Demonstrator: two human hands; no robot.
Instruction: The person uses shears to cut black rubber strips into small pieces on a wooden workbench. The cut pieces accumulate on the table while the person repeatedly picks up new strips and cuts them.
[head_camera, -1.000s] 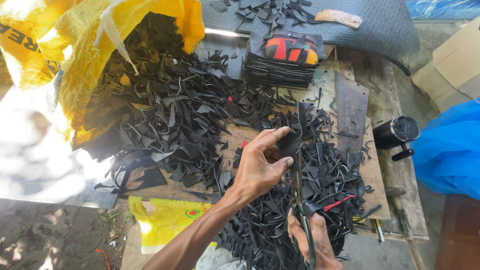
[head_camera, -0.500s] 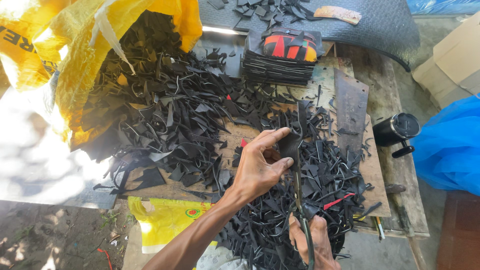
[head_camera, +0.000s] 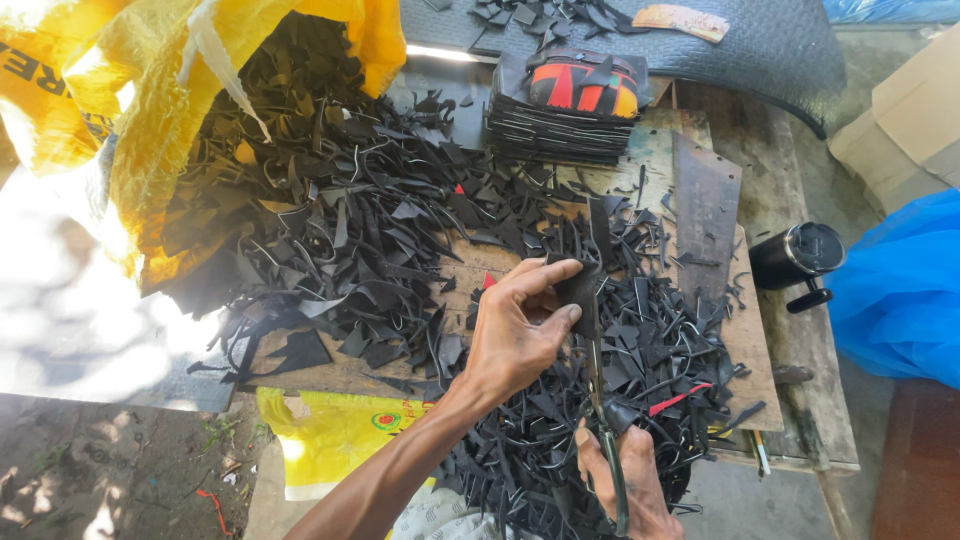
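Note:
My left hand (head_camera: 515, 325) pinches a small black piece of sheet material (head_camera: 578, 293) between thumb and fingers, holding it upright over the wooden board. My right hand (head_camera: 628, 478) sits low in the head view, shut on the handles of a pair of scissors (head_camera: 600, 420) whose blades run up to the bottom edge of the black piece. A heap of black offcuts and thin strips (head_camera: 380, 230) lies all around both hands.
A yellow woven sack (head_camera: 150, 110) spills offcuts at the left. A stack of cut black pieces with a red and orange one on top (head_camera: 570, 110) stands at the back. A black mug (head_camera: 795, 255) sits at the right, beside a blue bag (head_camera: 900, 290).
The scissor blades have closed further up into the black piece. Both hands stay in nearly the same place.

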